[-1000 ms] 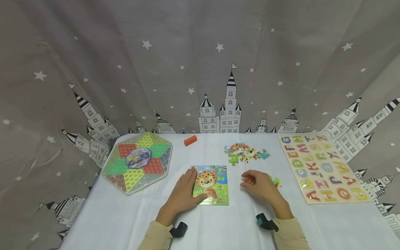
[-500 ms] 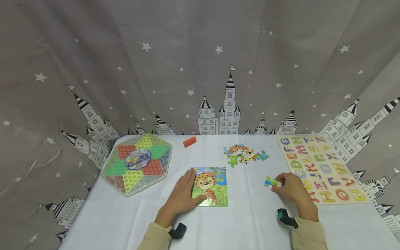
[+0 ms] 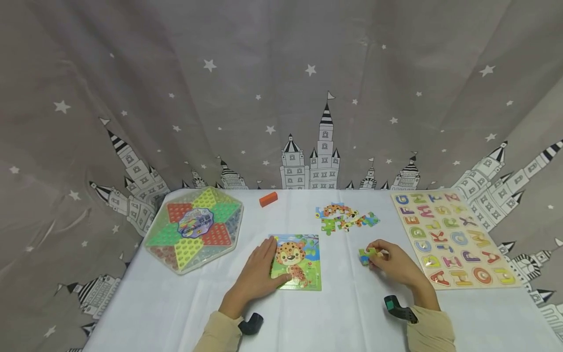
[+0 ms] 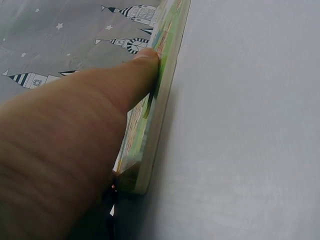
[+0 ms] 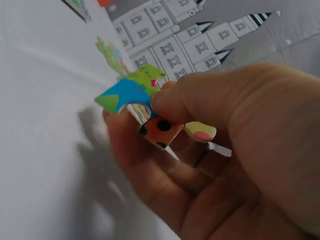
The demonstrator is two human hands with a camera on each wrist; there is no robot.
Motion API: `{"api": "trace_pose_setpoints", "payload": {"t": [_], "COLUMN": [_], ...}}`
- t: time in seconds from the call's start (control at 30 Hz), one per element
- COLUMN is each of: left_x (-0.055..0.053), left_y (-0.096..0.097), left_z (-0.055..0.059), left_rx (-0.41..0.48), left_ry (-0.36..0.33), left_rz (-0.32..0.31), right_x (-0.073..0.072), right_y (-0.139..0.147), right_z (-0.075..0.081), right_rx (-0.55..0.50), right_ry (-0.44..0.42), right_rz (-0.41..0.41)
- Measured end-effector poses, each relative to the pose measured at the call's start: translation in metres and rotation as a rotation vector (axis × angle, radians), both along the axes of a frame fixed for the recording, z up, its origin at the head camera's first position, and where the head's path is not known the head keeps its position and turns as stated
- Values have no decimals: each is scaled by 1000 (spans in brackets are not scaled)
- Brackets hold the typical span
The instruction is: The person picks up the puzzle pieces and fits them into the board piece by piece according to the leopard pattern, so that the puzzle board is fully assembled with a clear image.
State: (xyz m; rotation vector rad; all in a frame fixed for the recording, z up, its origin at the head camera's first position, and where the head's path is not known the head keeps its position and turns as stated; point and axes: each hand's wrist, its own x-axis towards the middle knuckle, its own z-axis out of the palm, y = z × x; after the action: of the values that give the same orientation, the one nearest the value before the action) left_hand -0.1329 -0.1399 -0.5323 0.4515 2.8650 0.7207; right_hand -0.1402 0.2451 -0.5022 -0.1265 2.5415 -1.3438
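My left hand [image 3: 255,271] lies flat along the left side of a square leopard picture puzzle [image 3: 310,269], with the fingers pointing away and the thumb across its lower part. In the left wrist view the thumb presses on the face of the puzzle board [image 4: 137,145], close to its edge. Right of it, above the white cloth, my right hand [image 3: 393,264] pinches a jigsaw piece [image 3: 365,256] between thumb and fingers. Seen from the right wrist, the jigsaw piece [image 5: 127,92] shows blue, green and spotted orange parts; the fingers hide some of it.
Loose jigsaw pieces [image 3: 328,225] lie in a group behind the puzzle. A wooden alphabet board [image 3: 444,254] is at the right and a hexagonal Chinese checkers set [image 3: 193,244] at the left. An orange block [image 3: 268,199] sits near the back edge, before a grey castle curtain [image 3: 246,63].
My right hand has gone right to the jigsaw piece on the cloth, taken hold of it, and come back a little left with it. My left hand stays on the puzzle.
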Motion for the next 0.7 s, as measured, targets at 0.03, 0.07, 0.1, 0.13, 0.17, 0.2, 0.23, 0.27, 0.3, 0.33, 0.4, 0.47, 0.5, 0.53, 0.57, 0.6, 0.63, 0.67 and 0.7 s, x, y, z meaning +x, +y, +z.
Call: {"api": "trace_pose_setpoints", "payload": {"t": [0.03,0.07,0.1,0.13,0.17,0.2,0.23,0.27,0.3,0.33,0.4,0.47,0.5,0.53,0.57,0.6,0.63,0.67,0.7], "left_x": [0,0,0,0,-1,-1,-1,-1,-1,-1,-1,-1,-1,-1,-1,-1,-1,-1,0], "left_y": [0,0,0,0,0,0,0,0,0,0,0,0,0,0,0,0,0,-1,-1], "left_z": [0,1,1,1,1,1,1,1,1,1,1,0,1,1,1,1,1,0,0], "left_rx": [4,0,-1,-2,-1,-1,0,-3,-1,1,1,0,-1,2,-1,3,-5,-9,-13], "left_ry": [1,-1,-4,-5,-5,-5,-6,-9,-10,-11,-13,-18,-20,-20,-22,-19,-23,-22,-21], "left_rz": [0,0,0,1,3,4,5,6,7,8,7,7,7,8,7,6,6,5,5], "right_x": [-1,-1,-2,-3,-3,-4,-4,-5,-5,-6,-6,-6,-6,-7,-7,-8,-9,-10,-11], "right_y": [-2,-4,-7,-9,-11,-14,-17,-20,-23,-27,-34,-43,-48,-54,-59,-65,-72,-78,-84], "right_z": [-1,-1,-2,-2,-3,-4,-4,-4,-5,-4,-4,-3,-3,-2,-2,-1,-1,-1,-1], "right_rx": [-27,-46,-61,-66,-67,-66,-61,-52,-43,-29,-9,16,25,32,34,35,27,16,1], "right_ry": [-6,-4,2,12,27,42,64,85,104,123,144,156,159,156,149,142,130,117,103], "right_rz": [0,6,8,8,5,2,1,-2,-6,-4,14,38,51,61,67,65,60,51,43]}}
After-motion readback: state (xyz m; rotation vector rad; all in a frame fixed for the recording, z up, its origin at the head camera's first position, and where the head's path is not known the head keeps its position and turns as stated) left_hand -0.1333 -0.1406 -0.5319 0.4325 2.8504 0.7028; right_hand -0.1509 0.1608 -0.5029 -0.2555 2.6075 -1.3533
